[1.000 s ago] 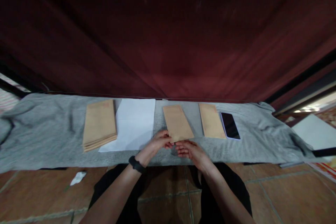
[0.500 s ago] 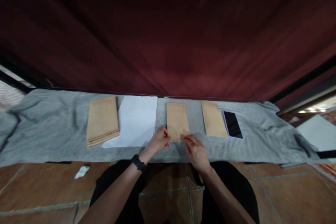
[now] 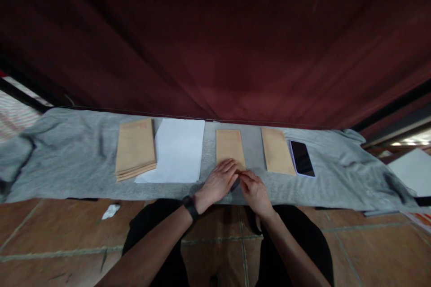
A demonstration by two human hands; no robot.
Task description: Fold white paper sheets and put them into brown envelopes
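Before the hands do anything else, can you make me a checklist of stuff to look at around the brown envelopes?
1. Left hand and right hand both at the near end of the middle envelope: ok.
2. Near edge of that envelope lying flat: cannot tell, fingers cover much of it.
3. Middle envelope apart from the white paper: ok, gray cloth shows between.
4. Envelope stack squared up: not ok, its near edges are uneven.
5. Stack off the white paper: not ok, it overlaps it.
6. Phone clear of the middle envelope: ok.
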